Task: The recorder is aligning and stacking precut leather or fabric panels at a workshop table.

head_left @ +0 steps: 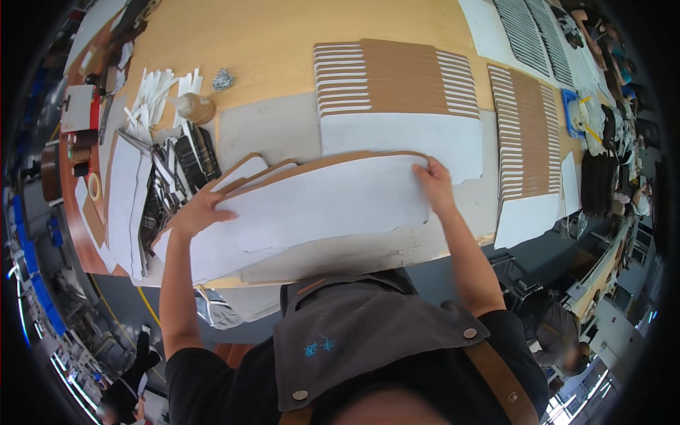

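Observation:
A stack of long white panels with curved brown edges [319, 202] lies slantwise in front of me, its pieces slightly fanned at the upper left. My left hand [200, 214] is closed on the left part of the stack, thumb across the white face and fingers at the brown edge. At the upper right corner of the top panel, my right hand [433, 185] pinches the edge. Just beyond, an overlapping row of brown pieces with white end strips [400, 78] lies flat, its nearest piece showing a wide white face partly behind the stack.
A second overlapping row [528, 134] lies to the right. At left are dark and silver scrap strips [180, 166], white strips [151, 99], a squat bottle [195, 108], a crumpled silver ball [223, 78] and a tape roll [94, 187]. A blue tray [571, 113] sits far right.

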A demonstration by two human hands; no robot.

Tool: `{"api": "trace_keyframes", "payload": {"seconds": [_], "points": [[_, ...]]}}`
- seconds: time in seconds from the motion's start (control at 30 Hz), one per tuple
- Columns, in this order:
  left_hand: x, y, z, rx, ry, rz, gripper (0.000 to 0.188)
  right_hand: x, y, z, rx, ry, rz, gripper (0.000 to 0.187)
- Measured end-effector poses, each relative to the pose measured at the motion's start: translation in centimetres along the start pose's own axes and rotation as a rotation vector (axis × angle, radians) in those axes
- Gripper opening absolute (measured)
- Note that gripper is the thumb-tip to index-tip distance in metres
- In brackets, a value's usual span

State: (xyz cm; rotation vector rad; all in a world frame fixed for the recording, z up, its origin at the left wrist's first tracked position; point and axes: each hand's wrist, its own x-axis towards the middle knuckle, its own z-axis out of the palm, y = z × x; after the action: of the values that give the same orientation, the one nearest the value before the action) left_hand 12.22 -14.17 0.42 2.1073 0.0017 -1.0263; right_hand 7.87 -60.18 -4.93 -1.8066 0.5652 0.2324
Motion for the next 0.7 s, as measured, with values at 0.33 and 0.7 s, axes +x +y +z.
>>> {"api": "trace_keyframes", "payload": {"seconds": [0.33,0.7], "points": [[14.3,9.8,12.9,-0.466,0.289,0.003,0.032,9.4,2.3,-17.2,-0.207,0.179,0.031,0.025],[16.0,10.4,13.6,-0.122,0.534,-0.003,0.033,12.5,3.7,-16.7,-0.396,0.137,0.034,0.027]]}}
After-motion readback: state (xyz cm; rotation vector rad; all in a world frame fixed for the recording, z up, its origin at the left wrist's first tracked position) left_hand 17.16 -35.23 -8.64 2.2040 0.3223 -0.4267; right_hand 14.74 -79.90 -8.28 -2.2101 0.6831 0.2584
